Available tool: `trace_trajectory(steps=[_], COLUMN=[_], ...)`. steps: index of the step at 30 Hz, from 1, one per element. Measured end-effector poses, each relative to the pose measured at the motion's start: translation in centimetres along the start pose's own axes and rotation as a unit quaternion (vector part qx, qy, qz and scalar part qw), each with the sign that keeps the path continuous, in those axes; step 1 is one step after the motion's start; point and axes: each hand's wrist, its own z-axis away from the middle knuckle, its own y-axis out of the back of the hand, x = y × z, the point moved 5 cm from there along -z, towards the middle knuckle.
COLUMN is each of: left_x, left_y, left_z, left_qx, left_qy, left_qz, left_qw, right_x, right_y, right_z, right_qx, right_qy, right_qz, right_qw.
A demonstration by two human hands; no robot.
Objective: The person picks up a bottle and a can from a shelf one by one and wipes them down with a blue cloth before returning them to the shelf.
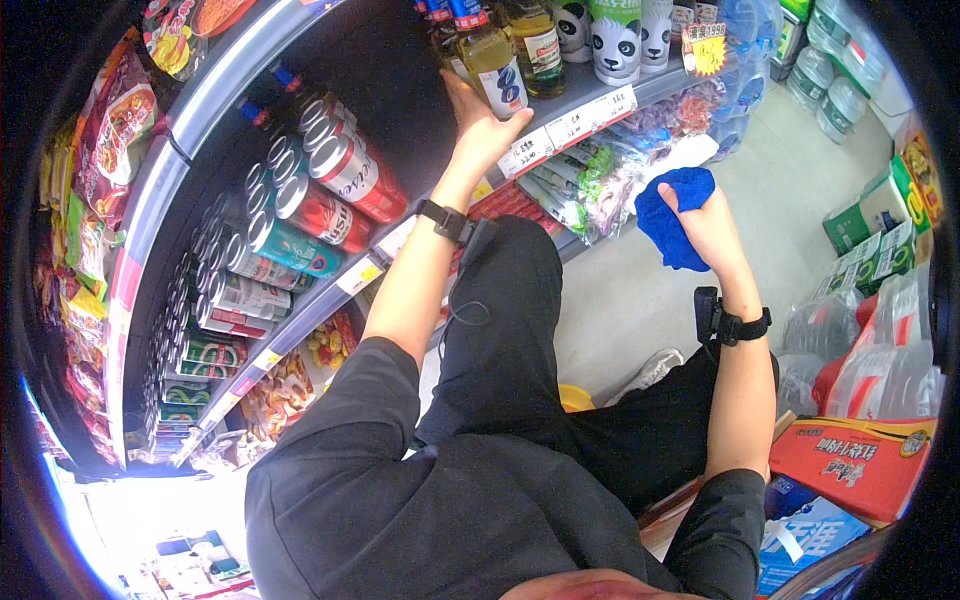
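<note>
My left hand (485, 125) is closed round a glass bottle (492, 70) of pale yellow liquid with a blue cap and a white label. That bottle is tilted at the front of the dark shelf (415, 75). Beside it is a darker yellow-green bottle (540, 55), and further right are panda-patterned cups (615, 50). Away from the shelf, over the grey floor (600, 310), my right hand (710, 230) grips a bunched blue cloth (680, 225). Its thumb lies over the cloth, and the other fingers are mostly hidden.
Rows of drink cans (350, 170) line the shelf at left. A price-label strip (565, 130) edges it, above bagged snacks (600, 180). Bundled water bottles (880, 370) and a red carton (850, 465) stand at right. Hanging snack packets (125, 120) are at far left.
</note>
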Motion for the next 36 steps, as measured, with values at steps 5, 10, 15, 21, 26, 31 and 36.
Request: trace_trajectory(steps=[5,10,15,21,26,31,36], left_x=[-0.3,-0.2,-0.3,-0.5,-0.4,0.0,-0.2], left_y=[0.1,0.1,-0.1,-0.1,0.0,-0.1,0.0], left_z=[-0.1,-0.3,-0.4,-0.4,-0.3,-0.3,-0.1], left_qx=[-0.010,-0.013,-0.008,0.004,0.021,0.029,0.030], left_qy=[0.017,0.031,0.021,0.009,0.006,-0.017,0.025], left_qz=[-0.007,-0.017,-0.007,-0.019,-0.006,0.004,0.034], left_qw=[1.000,0.999,1.000,1.000,1.000,0.999,0.999], right_x=[-0.4,-0.5,-0.1,-0.3,-0.2,-0.3,-1.3], right_y=[-0.3,-0.3,-0.1,-0.2,0.0,0.3,0.2], right_z=[0.2,0.1,-0.1,0.1,0.1,0.0,0.4], right_qx=[-0.022,-0.034,-0.012,-0.016,-0.018,0.007,-0.017], right_qy=[-0.042,-0.051,-0.014,-0.055,-0.040,0.012,-0.055], right_qz=[-0.030,-0.021,0.000,-0.016,-0.012,0.005,0.015], right_qw=[0.998,0.998,1.000,0.998,0.999,1.000,0.998])
